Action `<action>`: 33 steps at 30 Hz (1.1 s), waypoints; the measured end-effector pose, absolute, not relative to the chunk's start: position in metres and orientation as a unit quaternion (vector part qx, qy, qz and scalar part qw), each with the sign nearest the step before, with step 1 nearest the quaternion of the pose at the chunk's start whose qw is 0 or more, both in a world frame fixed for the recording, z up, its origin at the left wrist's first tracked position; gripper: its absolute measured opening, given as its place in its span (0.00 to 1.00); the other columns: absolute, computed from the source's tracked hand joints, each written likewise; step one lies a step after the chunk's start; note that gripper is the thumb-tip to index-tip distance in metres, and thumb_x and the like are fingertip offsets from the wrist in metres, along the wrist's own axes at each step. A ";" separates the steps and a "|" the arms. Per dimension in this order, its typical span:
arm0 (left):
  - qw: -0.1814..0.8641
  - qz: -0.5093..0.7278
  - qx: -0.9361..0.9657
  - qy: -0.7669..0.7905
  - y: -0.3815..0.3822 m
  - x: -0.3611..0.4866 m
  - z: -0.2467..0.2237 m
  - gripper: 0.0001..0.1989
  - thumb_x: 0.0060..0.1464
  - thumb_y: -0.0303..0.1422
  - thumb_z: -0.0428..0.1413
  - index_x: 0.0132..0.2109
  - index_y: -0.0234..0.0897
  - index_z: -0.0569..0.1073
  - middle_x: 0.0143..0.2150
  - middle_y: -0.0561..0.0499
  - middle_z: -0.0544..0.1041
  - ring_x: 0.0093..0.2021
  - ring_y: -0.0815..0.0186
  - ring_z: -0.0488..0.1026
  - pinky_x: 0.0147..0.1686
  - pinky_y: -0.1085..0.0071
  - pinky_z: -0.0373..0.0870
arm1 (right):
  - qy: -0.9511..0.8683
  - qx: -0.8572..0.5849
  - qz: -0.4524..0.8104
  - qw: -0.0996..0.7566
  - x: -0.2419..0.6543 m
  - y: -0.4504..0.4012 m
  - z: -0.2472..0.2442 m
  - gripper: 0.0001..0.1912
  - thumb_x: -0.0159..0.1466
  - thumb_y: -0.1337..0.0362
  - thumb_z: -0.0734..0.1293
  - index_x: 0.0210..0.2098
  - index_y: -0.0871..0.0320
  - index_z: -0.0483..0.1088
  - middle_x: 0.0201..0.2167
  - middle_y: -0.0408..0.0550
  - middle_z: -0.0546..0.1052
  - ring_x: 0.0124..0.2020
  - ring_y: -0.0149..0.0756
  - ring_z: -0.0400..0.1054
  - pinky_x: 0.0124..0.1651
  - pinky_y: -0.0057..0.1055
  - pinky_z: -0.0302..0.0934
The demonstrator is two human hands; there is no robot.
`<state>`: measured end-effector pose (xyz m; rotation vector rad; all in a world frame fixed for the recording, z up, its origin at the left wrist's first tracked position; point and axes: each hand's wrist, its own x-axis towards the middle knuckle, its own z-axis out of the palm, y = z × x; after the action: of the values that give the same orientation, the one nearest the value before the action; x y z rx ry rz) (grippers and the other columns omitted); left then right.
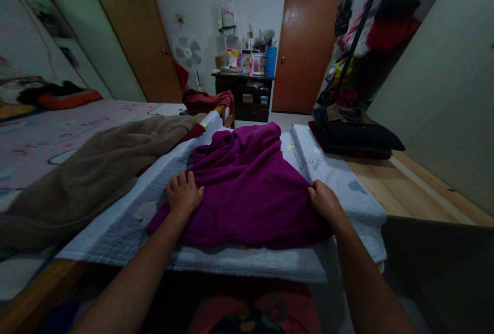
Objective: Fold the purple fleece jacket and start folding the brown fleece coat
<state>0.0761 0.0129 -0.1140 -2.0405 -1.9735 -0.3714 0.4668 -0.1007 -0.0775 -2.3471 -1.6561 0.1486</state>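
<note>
A purple garment lies spread in front of me on a pale patterned cloth, its far end bunched in folds. My left hand rests on the garment's left side, palm down with the fingers apart. At the right edge, my right hand pinches the purple fabric between thumb and curled fingers and draws that edge out sideways. What exact kind of garment it is, I cannot tell.
On the left, a brown fleecy garment lies beside the bed. Folded dark clothes are stacked on a wooden surface at right. Farther off are a reddish cloth, a fan and a dark cabinet.
</note>
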 end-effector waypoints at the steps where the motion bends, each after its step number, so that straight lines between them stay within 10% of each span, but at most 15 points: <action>1: 0.140 -0.126 -0.701 -0.688 0.016 0.075 -0.115 0.29 0.57 0.39 0.51 0.62 0.28 0.60 0.62 0.29 0.61 0.59 0.41 0.60 0.54 0.49 0.59 | -0.558 -0.817 0.058 0.137 0.470 -0.102 -0.077 0.12 0.68 0.63 0.55 0.40 0.61 0.68 0.37 0.55 0.76 0.38 0.38 0.70 0.39 0.29 0.56; 9: 0.034 -0.056 -0.728 -0.682 0.037 0.062 -0.113 0.18 0.64 0.35 0.40 0.57 0.34 0.63 0.48 0.38 0.74 0.43 0.54 0.75 0.38 0.62 0.68 | -0.515 -0.803 0.128 0.272 0.478 -0.107 -0.076 0.10 0.66 0.58 0.59 0.41 0.58 0.64 0.30 0.47 0.74 0.33 0.38 0.70 0.35 0.29 0.56; 16: 0.142 -0.111 -0.703 -0.688 0.047 0.042 -0.067 0.19 0.65 0.35 0.37 0.49 0.34 0.69 0.48 0.38 0.71 0.43 0.54 0.72 0.35 0.63 0.68 | -0.510 -0.767 0.227 0.318 0.504 -0.132 -0.059 0.20 0.59 0.53 0.65 0.47 0.56 0.64 0.23 0.40 0.72 0.22 0.34 0.66 0.26 0.28 0.55; 27: 0.127 -0.063 -0.791 -0.596 0.050 0.065 -0.085 0.17 0.60 0.25 0.41 0.45 0.34 0.74 0.47 0.36 0.71 0.50 0.48 0.66 0.47 0.54 0.63 | -0.614 -0.780 0.064 0.096 0.497 -0.157 -0.081 0.26 0.60 0.65 0.64 0.58 0.59 0.62 0.43 0.56 0.76 0.43 0.45 0.71 0.44 0.36 0.60; 33: -0.097 -0.117 -0.926 -0.346 -0.014 0.121 -0.076 0.10 0.59 0.32 0.50 0.46 0.39 0.73 0.44 0.46 0.72 0.45 0.59 0.68 0.48 0.63 0.63 | -0.684 -0.704 -0.031 0.190 0.449 -0.140 -0.064 0.21 0.62 0.64 0.63 0.55 0.59 0.66 0.51 0.57 0.70 0.52 0.48 0.64 0.54 0.43 0.58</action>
<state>0.1215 -0.0144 -0.0765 -3.1032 -1.1591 -0.3909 0.4485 -0.1403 -0.0639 -1.9786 -1.9224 -0.0877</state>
